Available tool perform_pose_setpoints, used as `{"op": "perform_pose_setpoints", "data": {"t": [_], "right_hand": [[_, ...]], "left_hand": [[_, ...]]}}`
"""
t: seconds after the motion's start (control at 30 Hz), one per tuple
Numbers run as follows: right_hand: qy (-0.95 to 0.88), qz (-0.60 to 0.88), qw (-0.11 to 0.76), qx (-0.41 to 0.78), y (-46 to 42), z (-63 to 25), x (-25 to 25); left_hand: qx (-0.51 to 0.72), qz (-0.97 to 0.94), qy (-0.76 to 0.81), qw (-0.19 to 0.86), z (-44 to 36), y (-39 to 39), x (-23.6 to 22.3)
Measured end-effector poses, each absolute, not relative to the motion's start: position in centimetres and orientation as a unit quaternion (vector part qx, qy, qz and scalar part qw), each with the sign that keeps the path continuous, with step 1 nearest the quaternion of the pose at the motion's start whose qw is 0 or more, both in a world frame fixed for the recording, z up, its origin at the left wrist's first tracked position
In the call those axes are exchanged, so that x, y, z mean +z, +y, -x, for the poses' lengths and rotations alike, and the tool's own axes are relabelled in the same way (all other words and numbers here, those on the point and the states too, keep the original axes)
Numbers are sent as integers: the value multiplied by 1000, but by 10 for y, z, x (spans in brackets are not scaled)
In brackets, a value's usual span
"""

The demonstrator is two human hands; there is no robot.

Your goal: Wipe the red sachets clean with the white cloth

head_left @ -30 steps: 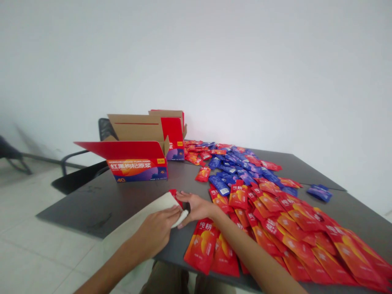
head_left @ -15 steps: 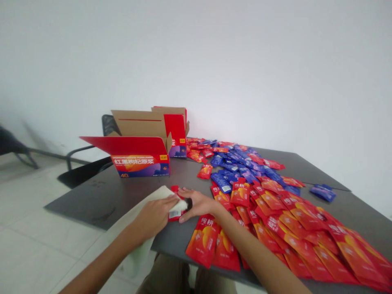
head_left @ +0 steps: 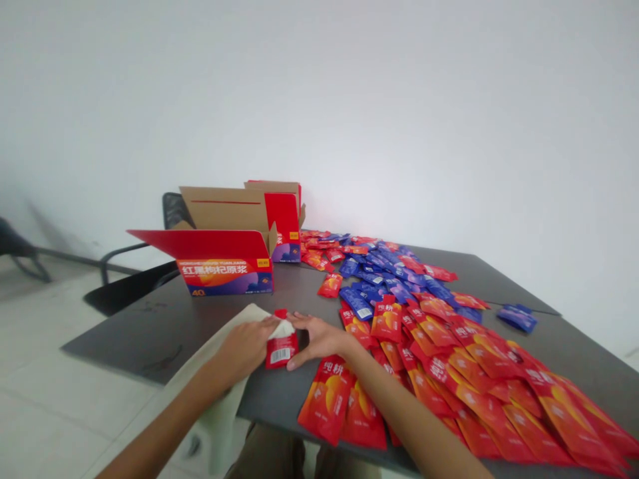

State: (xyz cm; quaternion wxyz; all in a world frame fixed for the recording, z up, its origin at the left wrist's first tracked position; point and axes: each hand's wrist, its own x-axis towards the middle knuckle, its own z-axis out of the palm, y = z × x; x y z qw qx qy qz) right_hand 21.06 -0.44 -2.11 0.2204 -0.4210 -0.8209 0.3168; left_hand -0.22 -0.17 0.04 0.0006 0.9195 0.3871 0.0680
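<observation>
A red pouch [head_left: 280, 354] with a white barcode label lies on the dark table in front of me, its red cap end pointing away. With my left hand [head_left: 243, 351] I press a pale cloth [head_left: 219, 372] against the pouch's upper part. The cloth trails back under my forearm and over the table's front edge. At the pouch's right side, my right hand [head_left: 319, 338] steadies it, fingers near the top and thumb by the lower corner. Just right of it are overlapping red-orange pouches [head_left: 327, 399], partly hidden by my right forearm.
Two open cartons, a near one [head_left: 227, 276] and a far one [head_left: 283, 226], stand at the back left. Blue pouches [head_left: 399, 289] mix with red ones towards the back. A single blue pouch [head_left: 518, 318] lies at right. A black chair [head_left: 120, 286] stands left of the table.
My left hand and the cloth have slid left off the lower part of the pouch, baring more of its barcode side. My right hand stays beside it. The view has shifted slightly.
</observation>
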Motion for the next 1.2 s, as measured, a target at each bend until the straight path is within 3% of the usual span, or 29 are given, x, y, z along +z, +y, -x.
{"op": "perform_pose_setpoints", "data": {"t": [0.13,0.33,0.5,0.73,0.9,1.1,1.2], "right_hand": [[-812,453,191,315,-3,-211,-22],[-823,408,232,318,-6,-210,-18],[-807,453,201,323,-4,-210,-21],[-818,424,224,316,-7,-210,-17],[-804,459,195,325,-7,-209,-18],[-815,435,220,313,-7,-209,-18],[-810,443,212,321,-6,-209,-20]], "left_hand": [[69,-953,294,25,0,-19,-7],[67,-911,407,-8,2,-2,-2],[64,-950,304,25,1,-22,-7],[63,-909,411,-6,4,-6,2],[59,-948,314,16,0,-25,-5],[64,-909,411,-8,6,-5,1],[60,-930,363,-3,3,-14,-3]]}}
